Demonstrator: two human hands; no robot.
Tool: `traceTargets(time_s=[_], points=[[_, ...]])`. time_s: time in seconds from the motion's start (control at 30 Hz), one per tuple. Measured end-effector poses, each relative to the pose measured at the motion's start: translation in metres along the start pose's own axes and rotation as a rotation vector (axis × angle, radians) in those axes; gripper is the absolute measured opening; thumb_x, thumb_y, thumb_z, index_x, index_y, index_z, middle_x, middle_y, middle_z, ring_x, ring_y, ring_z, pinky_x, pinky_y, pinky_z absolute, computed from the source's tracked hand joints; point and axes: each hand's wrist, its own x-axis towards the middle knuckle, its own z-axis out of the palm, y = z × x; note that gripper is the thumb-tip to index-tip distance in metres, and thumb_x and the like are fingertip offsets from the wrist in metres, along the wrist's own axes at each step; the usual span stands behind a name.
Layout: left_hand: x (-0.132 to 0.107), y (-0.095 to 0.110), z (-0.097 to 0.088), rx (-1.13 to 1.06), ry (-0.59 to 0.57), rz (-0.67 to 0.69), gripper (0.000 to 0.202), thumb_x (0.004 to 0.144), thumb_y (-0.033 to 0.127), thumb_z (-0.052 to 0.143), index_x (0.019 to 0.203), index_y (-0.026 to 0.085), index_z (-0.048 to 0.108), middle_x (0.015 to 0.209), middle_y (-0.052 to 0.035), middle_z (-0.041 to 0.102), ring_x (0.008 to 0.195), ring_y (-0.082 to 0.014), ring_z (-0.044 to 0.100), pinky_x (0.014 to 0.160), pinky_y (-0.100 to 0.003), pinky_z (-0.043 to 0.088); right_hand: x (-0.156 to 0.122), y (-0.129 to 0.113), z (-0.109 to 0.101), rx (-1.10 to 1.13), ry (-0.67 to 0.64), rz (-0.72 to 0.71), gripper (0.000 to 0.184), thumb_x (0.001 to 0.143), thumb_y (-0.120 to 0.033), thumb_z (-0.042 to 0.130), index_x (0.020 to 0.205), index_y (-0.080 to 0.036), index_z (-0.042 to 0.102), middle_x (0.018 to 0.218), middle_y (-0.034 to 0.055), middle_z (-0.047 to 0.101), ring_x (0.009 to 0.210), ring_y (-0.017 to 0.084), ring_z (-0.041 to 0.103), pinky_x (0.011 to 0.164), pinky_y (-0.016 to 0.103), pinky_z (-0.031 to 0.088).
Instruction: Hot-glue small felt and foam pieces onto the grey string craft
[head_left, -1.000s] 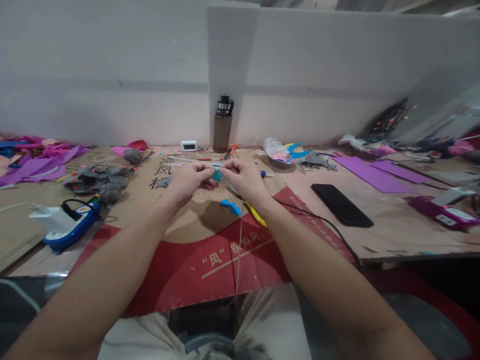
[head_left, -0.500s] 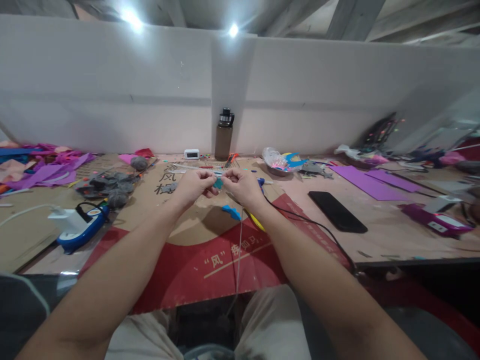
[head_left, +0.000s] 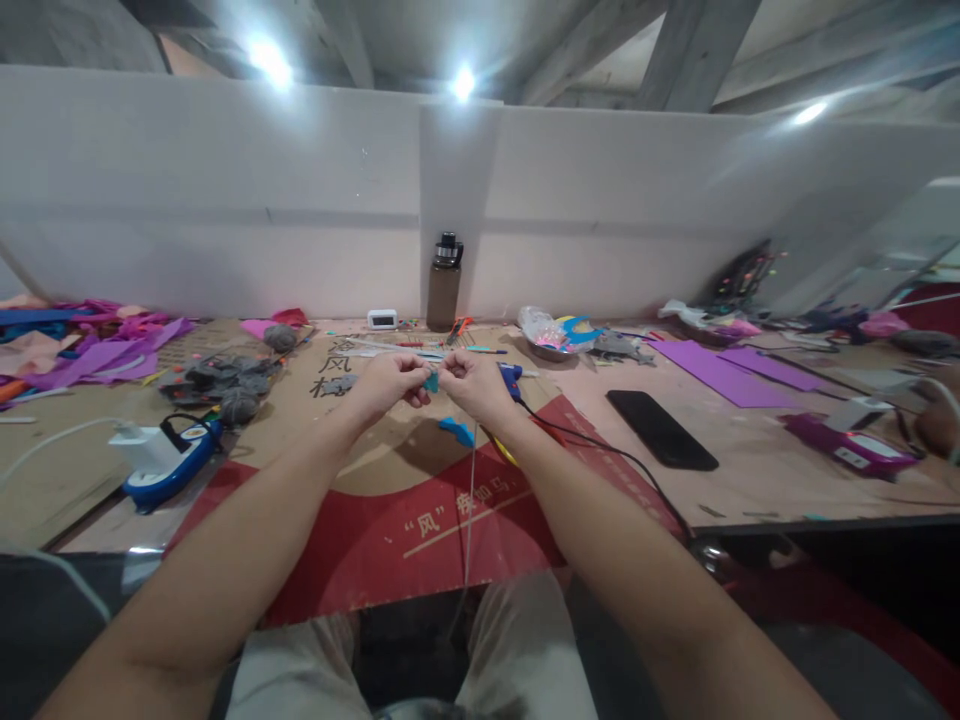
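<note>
Between the fingertips of both hands is a small teal piece, perhaps felt or foam; its exact shape is mostly hidden. My left hand pinches it from the left, and my right hand is closed on its right side. Below them a bright blue cut piece lies on the red and brown cardboard. A thin pale string runs down over the cardboard's front edge. Beside my right wrist lies a blue glue gun, and something yellow is partly covered by my forearm.
A dark bottle and a small white clock stand at the back. On the right are a black phone, purple sheets and a magenta power strip. Left are a blue power strip, grey yarn pieces and purple scraps.
The view has tilted up slightly, so the scene sits a little lower. Both hands stay together at the teal piece, with the fingers slightly closer. A hand now shows at the far right edge.
</note>
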Motion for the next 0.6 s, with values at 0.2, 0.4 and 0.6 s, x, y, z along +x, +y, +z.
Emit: traceTargets(time_s=[0.2, 0.4, 0.6], points=[[0.003, -0.004, -0.005, -0.082, -0.041, -0.051, 0.015, 0.072, 0.027, 0.067, 0.072, 0.011, 0.065, 0.056, -0.005, 0.065, 0.048, -0.0101, 0.058, 0.05, -0.021, 0.046, 0.004, 0.007, 0.0, 0.052, -0.01, 0.019, 0.011, 0.07, -0.028, 0.053, 0.065, -0.018, 0.051, 0.056, -0.0057, 0.044, 0.052, 0.008, 0.036, 0.05, 0.021, 0.027], [0.003, -0.002, -0.011, -0.176, -0.113, -0.11, 0.021, 0.067, 0.025, 0.073, 0.082, 0.01, 0.069, 0.072, -0.0088, 0.071, 0.065, -0.0137, 0.066, 0.068, -0.027, 0.053, 0.006, 0.011, -0.003, 0.032, -0.027, 0.001, 0.009, 0.069, -0.026, 0.052, 0.065, -0.018, 0.052, 0.057, -0.0051, 0.046, 0.054, 0.008, 0.038, 0.052, 0.021, 0.029], [0.004, -0.008, -0.009, -0.144, -0.086, -0.099, 0.016, 0.068, 0.024, 0.072, 0.076, 0.01, 0.067, 0.068, -0.0065, 0.07, 0.062, -0.0124, 0.065, 0.068, -0.027, 0.054, 0.0, 0.001, -0.003, -0.114, -0.029, -0.057, 0.01, 0.071, -0.027, 0.053, 0.067, -0.018, 0.055, 0.057, -0.0041, 0.048, 0.055, 0.009, 0.041, 0.053, 0.022, 0.028]])
